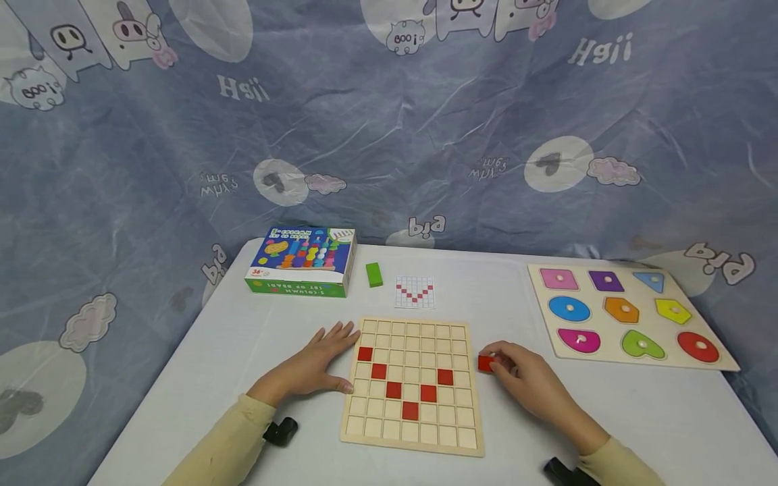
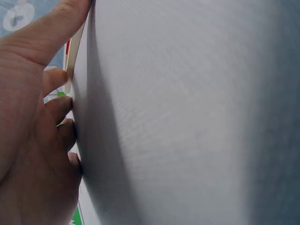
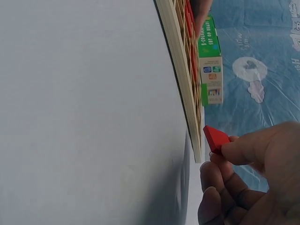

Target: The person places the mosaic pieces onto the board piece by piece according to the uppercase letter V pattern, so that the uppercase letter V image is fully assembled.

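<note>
A wooden grid board (image 1: 413, 446) lies flat on the table, with several red square tiles (image 1: 410, 410) set in its cells in a slanted V. At the board's left edge rests my left hand (image 1: 313, 364), fingers spread and straight, thumb along the frame; it holds nothing. My right hand (image 1: 531, 378) pinches another red tile (image 3: 216, 139) between thumb and fingertips, just beyond the board's right edge. In the right wrist view that tile is tilted, and the remaining fingers curl below it.
Behind the board lies a paper card (image 1: 415, 283) printed with a red V pattern. A green block (image 1: 374, 275) and a bead-set box (image 1: 300, 263) stand to its left. At right is a shape puzzle board (image 1: 598, 331). Patterned cloth (image 1: 389, 135) hangs behind the table.
</note>
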`<state>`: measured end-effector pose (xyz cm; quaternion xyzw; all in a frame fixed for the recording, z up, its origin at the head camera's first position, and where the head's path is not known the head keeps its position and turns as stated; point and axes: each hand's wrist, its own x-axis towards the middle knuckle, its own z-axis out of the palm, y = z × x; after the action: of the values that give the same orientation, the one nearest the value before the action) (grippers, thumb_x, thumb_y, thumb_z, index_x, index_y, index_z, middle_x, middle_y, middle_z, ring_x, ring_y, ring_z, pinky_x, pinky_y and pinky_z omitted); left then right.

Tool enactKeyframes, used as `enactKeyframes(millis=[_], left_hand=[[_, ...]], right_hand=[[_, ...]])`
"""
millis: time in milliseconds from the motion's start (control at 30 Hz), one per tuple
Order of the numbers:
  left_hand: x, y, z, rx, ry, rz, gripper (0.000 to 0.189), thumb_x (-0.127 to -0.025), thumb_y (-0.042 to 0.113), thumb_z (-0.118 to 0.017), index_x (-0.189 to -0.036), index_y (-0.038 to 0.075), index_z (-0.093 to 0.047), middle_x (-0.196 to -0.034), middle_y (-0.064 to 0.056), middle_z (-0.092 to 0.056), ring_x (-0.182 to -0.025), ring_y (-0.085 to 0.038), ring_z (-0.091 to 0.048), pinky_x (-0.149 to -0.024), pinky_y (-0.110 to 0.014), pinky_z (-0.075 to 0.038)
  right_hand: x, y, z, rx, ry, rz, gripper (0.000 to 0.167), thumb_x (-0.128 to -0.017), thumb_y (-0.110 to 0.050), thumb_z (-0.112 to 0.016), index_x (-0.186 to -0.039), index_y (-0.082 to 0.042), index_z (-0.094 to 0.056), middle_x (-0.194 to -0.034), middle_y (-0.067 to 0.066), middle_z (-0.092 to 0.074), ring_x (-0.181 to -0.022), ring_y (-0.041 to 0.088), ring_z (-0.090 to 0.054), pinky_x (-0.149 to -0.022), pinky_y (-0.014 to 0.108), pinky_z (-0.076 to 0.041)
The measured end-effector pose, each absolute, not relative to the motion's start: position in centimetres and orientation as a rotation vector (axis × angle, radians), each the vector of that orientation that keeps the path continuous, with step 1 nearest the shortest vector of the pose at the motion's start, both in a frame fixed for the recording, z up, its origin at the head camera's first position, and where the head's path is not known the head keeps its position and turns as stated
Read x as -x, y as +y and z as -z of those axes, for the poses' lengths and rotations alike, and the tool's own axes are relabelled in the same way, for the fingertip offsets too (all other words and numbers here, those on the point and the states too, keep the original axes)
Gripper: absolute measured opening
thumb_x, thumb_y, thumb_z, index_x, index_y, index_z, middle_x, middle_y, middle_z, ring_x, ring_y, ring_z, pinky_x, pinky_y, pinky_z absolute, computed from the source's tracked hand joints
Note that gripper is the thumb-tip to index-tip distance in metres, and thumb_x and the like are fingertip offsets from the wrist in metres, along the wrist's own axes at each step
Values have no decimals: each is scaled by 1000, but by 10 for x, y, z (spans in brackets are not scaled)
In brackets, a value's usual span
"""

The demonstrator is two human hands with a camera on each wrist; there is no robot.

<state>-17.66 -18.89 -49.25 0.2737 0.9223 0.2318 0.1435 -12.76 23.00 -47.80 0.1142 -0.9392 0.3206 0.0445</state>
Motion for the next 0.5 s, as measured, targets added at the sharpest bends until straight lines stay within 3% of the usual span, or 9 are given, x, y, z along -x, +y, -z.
enactKeyframes(millis=[500], left_hand=[[176, -190, 491, -813, 2649, -694, 107, -78, 57, -80, -162, 16, -29, -169, -9, -17, -157, -32, -7, -126, -56, -3]], right_hand=[[137, 204, 483, -392, -2863, -1063, 19, -94, -8, -73, -103, -24, -71, -81, -14, -61, -72, 6, -54, -63, 22, -48]])
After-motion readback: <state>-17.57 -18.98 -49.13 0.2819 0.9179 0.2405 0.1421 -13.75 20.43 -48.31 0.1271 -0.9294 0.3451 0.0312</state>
